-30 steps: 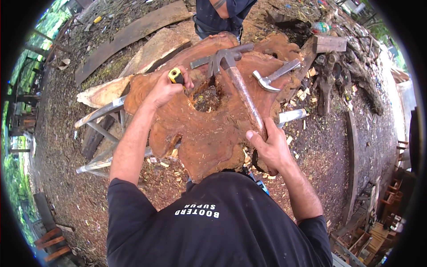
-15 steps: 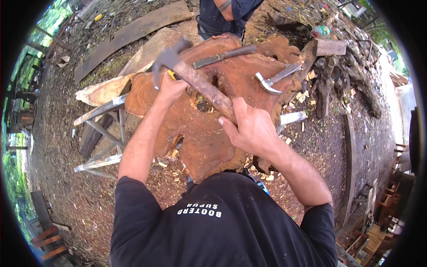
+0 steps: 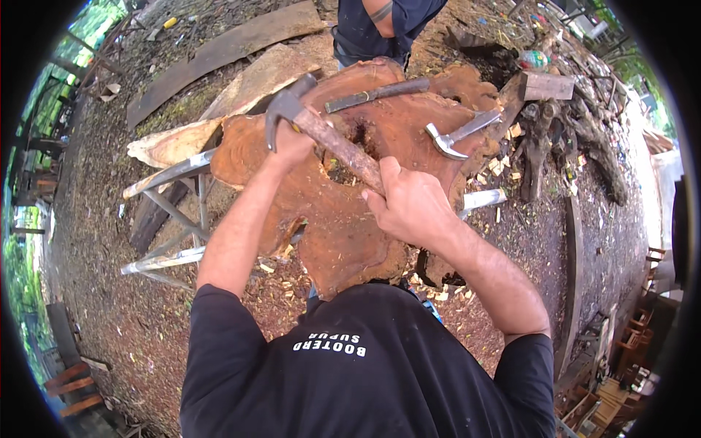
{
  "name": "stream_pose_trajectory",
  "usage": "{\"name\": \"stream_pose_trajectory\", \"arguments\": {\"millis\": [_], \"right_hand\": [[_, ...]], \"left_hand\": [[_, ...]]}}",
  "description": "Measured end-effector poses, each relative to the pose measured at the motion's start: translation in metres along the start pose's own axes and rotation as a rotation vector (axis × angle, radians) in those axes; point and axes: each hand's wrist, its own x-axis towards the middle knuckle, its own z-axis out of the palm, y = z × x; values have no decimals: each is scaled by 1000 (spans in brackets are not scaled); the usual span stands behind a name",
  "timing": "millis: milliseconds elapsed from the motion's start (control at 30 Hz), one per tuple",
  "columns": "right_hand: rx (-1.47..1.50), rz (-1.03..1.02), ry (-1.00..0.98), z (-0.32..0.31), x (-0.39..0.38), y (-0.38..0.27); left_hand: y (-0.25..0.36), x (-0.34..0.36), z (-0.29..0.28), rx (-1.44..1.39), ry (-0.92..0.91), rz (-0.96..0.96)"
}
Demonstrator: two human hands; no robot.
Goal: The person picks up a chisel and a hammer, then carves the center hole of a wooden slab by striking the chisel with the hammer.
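Observation:
My right hand point(image 3: 415, 201) is wrapped round the wooden handle of a claw hammer point(image 3: 342, 144). The hammer's dark head is up and to the left, in front of my left hand point(image 3: 290, 151). That hand is closed over the far left part of a thick reddish-brown wood slab point(image 3: 343, 252); a bit of yellow shows at its fingers, but the hammer hides most of what it grips. A chisel point(image 3: 376, 95) with a dark handle lies across the slab's far side. To its right rests a second claw hammer point(image 3: 456, 136) with a shiny head.
Metal trestle legs point(image 3: 171, 179) stick out under the slab at left, and a pale tube end point(image 3: 483, 198) at right. Another person point(image 3: 376, 33) stands at the far edge. Planks point(image 3: 226, 58), gnarled roots point(image 3: 584, 135) and a squared wood block point(image 3: 548, 85) lie around. Chips litter the ground.
The hammer's head has shifted slightly and now covers more of my left hand, nearly hiding the yellow bit. The whole view has drifted a little; both grips look the same.

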Motion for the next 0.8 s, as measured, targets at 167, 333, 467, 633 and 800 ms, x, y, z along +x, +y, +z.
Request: {"name": "stream_pose_trajectory", "arguments": {"millis": [167,333,467,633,800], "right_hand": [[-39,-36,-11,-6,-1,-10],[105,45,34,-3,2,-14],[-30,103,-103,25,0,17],[71,281,-152,30,-11,30],[263,396,-65,10,-38,39]], "left_hand": [[-54,-1,2,-343,17,200],[-65,10,0,-372,-46,92],[-71,12,9,-210,-77,72],[-93,6,22,-196,-38,21],[-43,23,6,-344,29,94]]}}
